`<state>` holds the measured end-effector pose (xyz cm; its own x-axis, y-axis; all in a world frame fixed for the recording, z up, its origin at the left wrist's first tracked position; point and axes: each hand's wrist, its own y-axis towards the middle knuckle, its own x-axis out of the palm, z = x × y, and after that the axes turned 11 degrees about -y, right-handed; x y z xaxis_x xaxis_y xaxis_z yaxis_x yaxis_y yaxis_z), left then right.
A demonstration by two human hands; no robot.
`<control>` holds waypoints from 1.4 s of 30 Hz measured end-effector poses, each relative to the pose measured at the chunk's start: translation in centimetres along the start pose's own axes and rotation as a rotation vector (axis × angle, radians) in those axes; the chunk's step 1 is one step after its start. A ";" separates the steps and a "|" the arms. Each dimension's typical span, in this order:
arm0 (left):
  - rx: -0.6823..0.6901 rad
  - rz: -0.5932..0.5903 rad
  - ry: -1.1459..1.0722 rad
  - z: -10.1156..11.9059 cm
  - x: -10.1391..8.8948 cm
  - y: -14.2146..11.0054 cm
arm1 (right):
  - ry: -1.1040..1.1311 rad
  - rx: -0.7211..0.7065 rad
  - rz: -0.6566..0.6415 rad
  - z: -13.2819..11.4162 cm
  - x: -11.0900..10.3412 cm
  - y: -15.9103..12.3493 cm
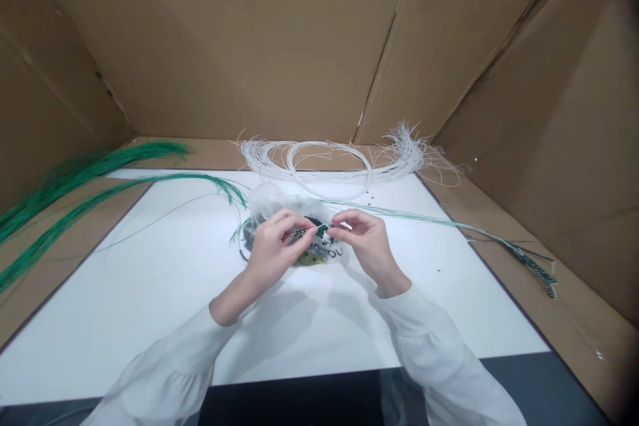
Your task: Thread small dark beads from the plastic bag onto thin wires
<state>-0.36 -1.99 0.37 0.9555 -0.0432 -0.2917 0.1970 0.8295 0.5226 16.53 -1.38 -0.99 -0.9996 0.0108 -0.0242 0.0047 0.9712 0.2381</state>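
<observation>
A translucent plastic bag (272, 198) with dark lettering lies on the white board, holding small dark pieces (317, 221) and something yellow. Above it, my left hand (274, 243) pinches a thin strand (298, 233) with small dark pieces along it between thumb and fingers. My right hand (369, 243) is closed in a pinch just to the right, close to the strand's tip. Whatever lies between its fingertips is too small to name. Both hands are over the bag's near side, and their fingers hide part of it.
Long green strand bundles (94, 206) stretch in from the left. A coil of white strands (329, 176) lies at the back. On the right, pale green strands (439, 218) end in dark patterned tips (536, 269). Cardboard walls (224, 46) surround the white board (134, 306).
</observation>
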 end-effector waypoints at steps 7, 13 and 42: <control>0.007 0.005 0.043 0.0 -0.1 0.1 | -0.095 -0.093 0.027 -0.3 0.3 -0.3; 0.010 0.004 0.052 0.0 0.0 0.1 | -0.146 -0.127 0.033 -0.1 0.2 -0.3; -0.006 0.011 0.043 -0.1 0.0 0.0 | -0.237 -0.198 0.051 0.1 0.1 -0.4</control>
<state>-0.39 -1.94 0.34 0.9473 -0.0107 -0.3200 0.1854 0.8332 0.5210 16.41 -1.72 -1.19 -0.9641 0.1364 -0.2276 0.0265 0.9030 0.4289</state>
